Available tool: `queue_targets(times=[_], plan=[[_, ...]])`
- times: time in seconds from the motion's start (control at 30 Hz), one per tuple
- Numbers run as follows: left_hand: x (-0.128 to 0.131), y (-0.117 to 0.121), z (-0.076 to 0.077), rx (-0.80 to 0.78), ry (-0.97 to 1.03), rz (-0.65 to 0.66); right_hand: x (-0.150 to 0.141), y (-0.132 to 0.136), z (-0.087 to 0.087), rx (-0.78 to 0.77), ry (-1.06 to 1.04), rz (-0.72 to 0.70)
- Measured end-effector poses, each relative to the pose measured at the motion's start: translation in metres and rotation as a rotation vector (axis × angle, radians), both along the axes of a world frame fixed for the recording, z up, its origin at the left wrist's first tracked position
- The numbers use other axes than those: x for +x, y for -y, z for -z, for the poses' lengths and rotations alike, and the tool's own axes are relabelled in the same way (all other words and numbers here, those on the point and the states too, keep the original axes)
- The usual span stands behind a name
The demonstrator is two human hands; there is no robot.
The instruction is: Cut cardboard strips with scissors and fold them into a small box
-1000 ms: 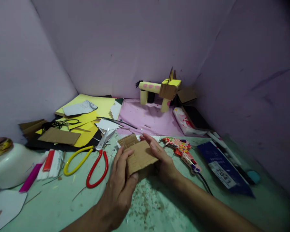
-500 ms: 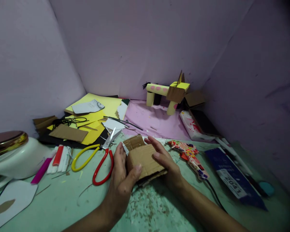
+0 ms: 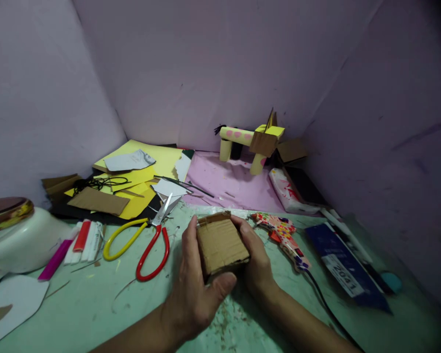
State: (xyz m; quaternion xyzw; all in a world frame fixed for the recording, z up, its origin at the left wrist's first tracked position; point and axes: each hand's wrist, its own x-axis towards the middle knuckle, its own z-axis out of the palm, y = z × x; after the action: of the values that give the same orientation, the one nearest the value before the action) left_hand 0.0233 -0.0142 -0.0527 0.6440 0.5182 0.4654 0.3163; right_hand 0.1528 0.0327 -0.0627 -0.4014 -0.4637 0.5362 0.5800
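Note:
A small brown cardboard box [image 3: 223, 245] is held between both palms just over the green tabletop. My left hand [image 3: 198, 279] presses along its left side, the thumb reaching across its near edge. On the opposite side my right hand [image 3: 255, 255] grips it, with some of the fingers hidden behind the box. A ragged cardboard edge shows along its far top. To the left lie open scissors [image 3: 156, 230] with one yellow and one red handle. A flower-patterned glue gun [image 3: 284, 238] rests to the right, its black cord running toward the front.
A yellow paper-tube animal figure [image 3: 242, 136] stands at the back on pink cloth. Yellow paper [image 3: 158, 159], a cardboard piece [image 3: 98, 201] and markers [image 3: 83, 236] lie to the left. A white jar-like container [image 3: 40, 240] is at far left, a blue packet [image 3: 347, 267] at right.
The cardboard flap at the back of the box has folded in, and the box looks more closed and squared. My right fingers have moved from its top down to its side.

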Motion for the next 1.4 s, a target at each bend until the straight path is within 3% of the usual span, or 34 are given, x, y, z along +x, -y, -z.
queue_targets(times=[0.13,0.23,0.43,0.6,0.87,1.4], plan=[[0.002,-0.004,0.002,0.025,-0.131,-0.056,-0.003,0.005,-0.002,0.027,-0.040,-0.070],[0.002,-0.006,0.002,0.015,-0.158,-0.041,0.001,0.007,-0.004,0.131,-0.039,-0.115],[-0.002,-0.008,0.002,-0.006,-0.156,0.002,0.014,0.006,-0.001,0.356,0.213,-0.210],[-0.007,-0.009,-0.002,-0.148,-0.124,0.038,0.020,0.004,-0.001,0.281,0.307,-0.291],[-0.003,-0.008,-0.004,-0.248,0.039,0.002,0.012,0.010,-0.003,0.191,0.246,-0.255],[-0.001,-0.010,-0.003,-0.220,-0.030,0.008,0.010,0.010,-0.001,0.163,0.246,-0.239]])
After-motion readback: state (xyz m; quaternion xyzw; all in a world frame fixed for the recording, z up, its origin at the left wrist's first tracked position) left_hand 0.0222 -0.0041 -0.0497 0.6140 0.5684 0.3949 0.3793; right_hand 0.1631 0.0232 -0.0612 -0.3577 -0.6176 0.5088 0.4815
